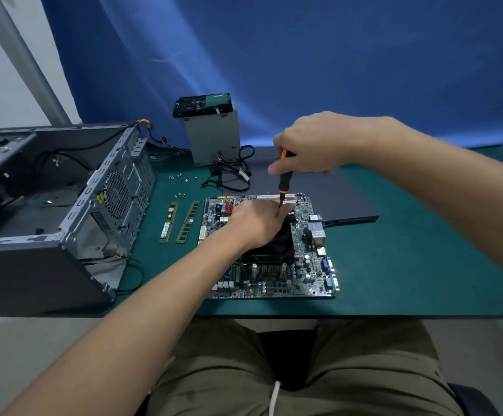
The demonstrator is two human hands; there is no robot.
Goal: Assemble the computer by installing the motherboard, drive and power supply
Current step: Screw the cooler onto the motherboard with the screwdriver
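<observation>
- On the tabletop (394, 265) before the person lies one motherboard (304, 271), flat, with one black cooler (277, 250) on it.
- Right hand (307, 142) grips one screwdriver (284, 181) by its handle, upright, tip at the cooler's far edge.
- Left hand (253, 223) rests on the cooler, fingers (283, 210) at the tip; I cannot tell whether they pinch it.
- Two RAM sticks (187, 223) lie side by side, just left of the motherboard.
- One open case (64, 205) lies at left.
- One power supply (214, 136) stands behind, one drive (202, 103) on top.
</observation>
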